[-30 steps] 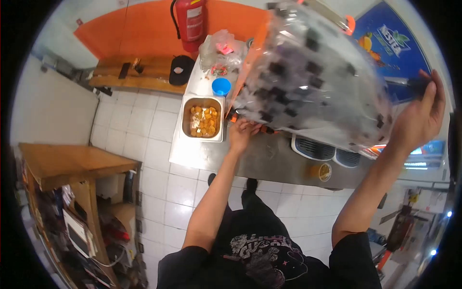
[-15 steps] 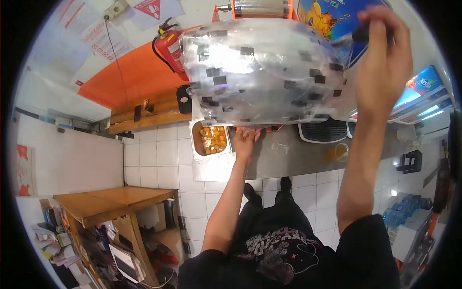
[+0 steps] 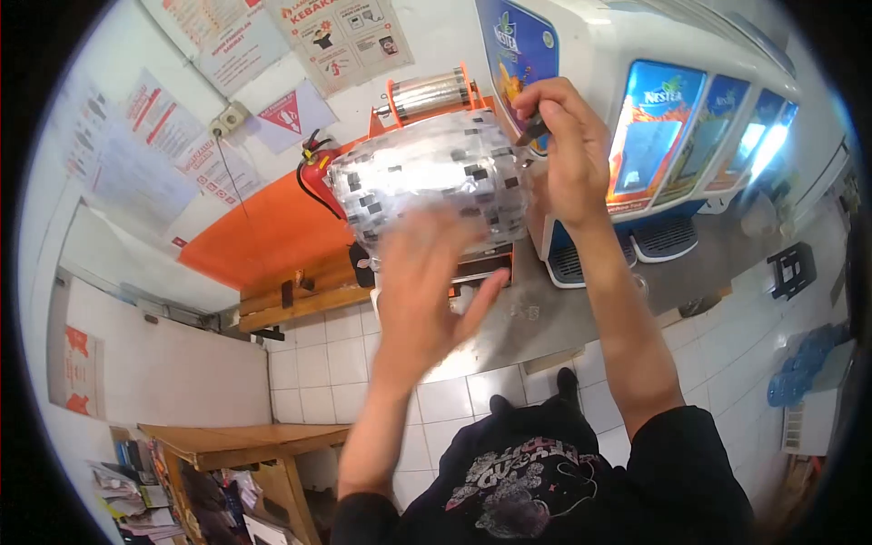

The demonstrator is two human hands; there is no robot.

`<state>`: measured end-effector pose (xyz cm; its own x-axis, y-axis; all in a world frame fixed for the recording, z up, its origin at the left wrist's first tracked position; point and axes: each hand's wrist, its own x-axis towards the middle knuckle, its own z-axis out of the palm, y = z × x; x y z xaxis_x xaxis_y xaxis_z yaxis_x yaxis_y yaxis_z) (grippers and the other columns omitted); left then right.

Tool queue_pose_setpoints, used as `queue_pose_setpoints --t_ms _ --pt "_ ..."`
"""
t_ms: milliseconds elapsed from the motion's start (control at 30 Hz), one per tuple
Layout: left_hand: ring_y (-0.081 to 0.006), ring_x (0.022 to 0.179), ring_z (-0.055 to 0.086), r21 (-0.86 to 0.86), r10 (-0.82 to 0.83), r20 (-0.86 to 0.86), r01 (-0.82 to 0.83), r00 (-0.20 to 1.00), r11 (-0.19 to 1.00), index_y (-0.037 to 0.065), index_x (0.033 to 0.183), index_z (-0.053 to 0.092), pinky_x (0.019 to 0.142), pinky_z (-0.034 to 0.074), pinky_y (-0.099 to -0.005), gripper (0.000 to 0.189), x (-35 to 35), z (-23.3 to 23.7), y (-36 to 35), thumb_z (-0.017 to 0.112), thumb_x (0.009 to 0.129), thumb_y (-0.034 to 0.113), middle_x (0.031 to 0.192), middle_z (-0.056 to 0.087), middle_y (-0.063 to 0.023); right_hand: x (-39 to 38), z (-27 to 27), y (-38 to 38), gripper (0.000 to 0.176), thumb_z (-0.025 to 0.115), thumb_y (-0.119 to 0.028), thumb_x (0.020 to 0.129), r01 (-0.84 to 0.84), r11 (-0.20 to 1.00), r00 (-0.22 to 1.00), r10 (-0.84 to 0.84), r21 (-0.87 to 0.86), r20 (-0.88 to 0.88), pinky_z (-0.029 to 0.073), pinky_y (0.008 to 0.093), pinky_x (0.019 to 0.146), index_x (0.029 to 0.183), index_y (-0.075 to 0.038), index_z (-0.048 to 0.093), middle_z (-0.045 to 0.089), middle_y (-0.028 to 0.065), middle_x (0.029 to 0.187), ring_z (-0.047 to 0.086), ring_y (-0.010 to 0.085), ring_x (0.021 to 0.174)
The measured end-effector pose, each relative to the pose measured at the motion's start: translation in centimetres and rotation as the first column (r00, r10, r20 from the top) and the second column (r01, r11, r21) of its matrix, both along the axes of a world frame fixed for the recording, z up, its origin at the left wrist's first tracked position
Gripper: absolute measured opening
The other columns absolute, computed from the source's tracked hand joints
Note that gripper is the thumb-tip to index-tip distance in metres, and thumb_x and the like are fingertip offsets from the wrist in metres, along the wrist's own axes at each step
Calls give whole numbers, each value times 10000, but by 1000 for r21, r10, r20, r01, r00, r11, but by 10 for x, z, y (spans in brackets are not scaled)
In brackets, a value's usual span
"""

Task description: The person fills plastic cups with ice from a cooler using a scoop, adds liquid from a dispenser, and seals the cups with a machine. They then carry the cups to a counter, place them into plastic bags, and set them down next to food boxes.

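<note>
A large roll of clear plastic film with black square marks sits on an orange-framed machine, a smaller metal roller behind it. My right hand is raised at the roll's right end, fingers closed around a black handle. My left hand is held up before the lower front of the roll, thumb out and fingers stretched, blurred by motion. It holds nothing and overlaps the film in this view. Below the roll, part of the machine's orange frame shows beside my left thumb.
A drink dispenser with lit panels stands right of the machine, black drip trays below. The metal counter runs along the front. A red fire extinguisher hangs on the wall at left; a wooden cabinet stands at lower left.
My left hand has come up from under the roll to in front of it. My right hand, still on the black handle, appears lower and further left. The view has shifted, showing more wall and dispenser.
</note>
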<state>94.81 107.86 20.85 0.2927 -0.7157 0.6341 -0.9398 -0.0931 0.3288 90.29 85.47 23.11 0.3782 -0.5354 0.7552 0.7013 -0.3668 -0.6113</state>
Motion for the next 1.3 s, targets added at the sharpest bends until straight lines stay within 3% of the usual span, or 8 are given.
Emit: queue_pose_setpoints --t_ms 233,367,400,467,567,1067,1167,1300 --pt "-368 1391 533 195 179 459 -295 870 935 284 1612 431 1198 333 -622 1202 66 19 -57 1017 562 314 1481 564 -112 2 7 1 411 591 -345 1118 91 994 990 -82 68 -115 348 291 570 818 -67 633 544 -49 676 441 71 585" --pt "-328 1330 589 243 142 411 -258 901 935 255 1597 445 1197 342 -617 1152 78 18 -61 1003 589 269 1445 606 -70 -61 -102 84 448 503 -207 1094 183 953 983 -184 243 -21 479 306 797 670 -62 516 585 34 762 557 132 756" --pt "-328 1330 589 253 147 395 -261 907 932 255 1597 445 1197 342 -617 1152 82 16 -60 1003 589 269 1445 606 -70 -73 -167 80 321 554 -89 963 265 954 951 -236 -140 198 533 449 912 657 -54 467 607 68 811 615 217 803" --pt "-329 1287 593 215 127 390 -224 912 950 257 1563 476 1175 359 -605 1080 88 15 -67 996 618 307 1351 614 -95 -126 -206 98 287 624 -43 882 258 893 918 -346 -369 -196 525 565 977 650 -56 456 619 92 822 649 273 850" --pt "-323 1268 602 241 93 353 -186 931 952 250 1563 481 1167 360 -596 1085 85 12 -66 997 610 301 1339 619 -73 -116 -213 97 247 709 -10 852 315 918 934 -345 -240 -95 528 542 1053 681 -58 536 638 65 855 687 282 907" --pt "-313 1359 563 274 136 393 -257 910 927 214 1605 430 1202 334 -641 1201 81 25 -65 1013 566 363 1423 600 -85 -51 -119 49 179 660 14 914 303 932 940 -258 -199 221 520 388 632 744 1 606 633 113 723 595 254 623" --pt "-313 1358 564 280 134 395 -258 909 925 219 1613 414 1205 332 -639 1206 78 24 -63 1012 575 364 1418 601 -88 -19 -40 30 311 649 -151 1046 487 845 847 -518 -220 -117 406 311 542 797 18 568 535 58 625 509 139 568" --pt "-318 1376 545 273 130 388 -249 913 929 226 1627 394 1216 322 -643 1207 78 23 -59 1006 595 359 1450 575 -98 99 49 -73 342 587 -260 1070 453 752 795 -584 -479 -165 488 512 905 1231 39 554 579 288 1197 644 444 964"
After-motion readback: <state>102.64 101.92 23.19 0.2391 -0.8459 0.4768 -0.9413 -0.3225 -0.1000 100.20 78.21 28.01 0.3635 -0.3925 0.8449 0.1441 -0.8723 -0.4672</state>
